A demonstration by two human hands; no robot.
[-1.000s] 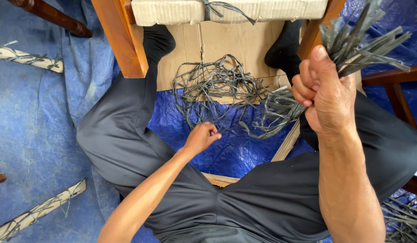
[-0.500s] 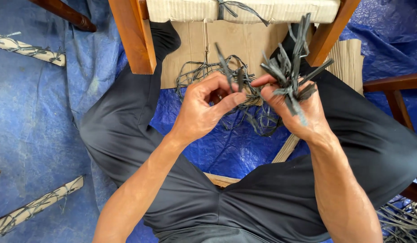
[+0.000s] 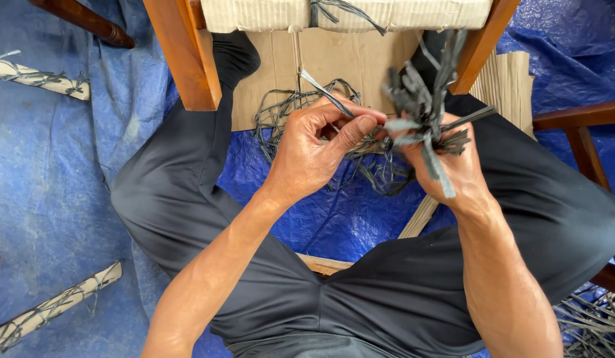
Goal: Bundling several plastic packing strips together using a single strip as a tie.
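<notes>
My right hand (image 3: 453,166) grips a bundle of flat grey strips (image 3: 420,99) whose ends fan upward. My left hand (image 3: 314,149) is beside it and pinches a single grey strip (image 3: 324,89) from that bundle between thumb and fingers. Both hands are held over my crossed legs in dark trousers (image 3: 188,212). Below the hands lies a loose tangle of grey strips (image 3: 287,109) on cardboard (image 3: 360,59) and blue tarp. Just ahead stands a wooden chair frame (image 3: 188,59) with a pale woven seat (image 3: 254,13).
Blue tarp (image 3: 49,185) covers the floor. Pale wrapped sticks lie at the left (image 3: 35,79) and lower left (image 3: 49,308). Another wooden chair part (image 3: 579,119) is at the right, more grey strips (image 3: 592,325) at the lower right, and a dark wooden leg (image 3: 88,20) at the top left.
My left hand rose from my lap to the bundle and took hold of one strip. My right hand lowered the bundle toward the centre.
</notes>
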